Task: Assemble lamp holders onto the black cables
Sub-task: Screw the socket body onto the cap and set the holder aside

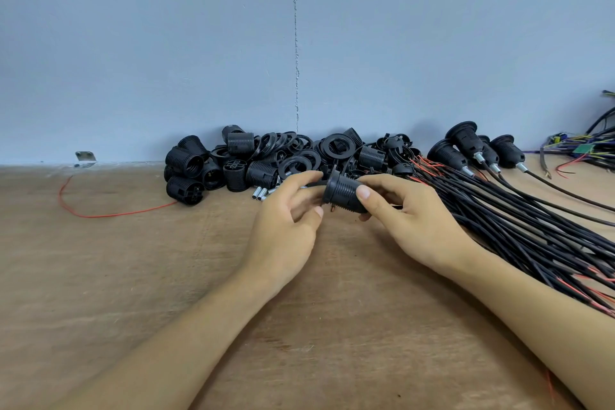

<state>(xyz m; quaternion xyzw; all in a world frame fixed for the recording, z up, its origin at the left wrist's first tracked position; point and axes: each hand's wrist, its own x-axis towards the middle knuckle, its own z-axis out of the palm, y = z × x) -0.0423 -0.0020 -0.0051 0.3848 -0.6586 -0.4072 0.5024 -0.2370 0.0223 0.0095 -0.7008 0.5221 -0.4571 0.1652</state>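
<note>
Here, brown wooden bench, pale blue wall, lamp holders heaped between.

Holder: black, threaded, flanged, on its side, held above table. Holder pile: heap behind. Cables: black bundle, fanned, right.
</note>
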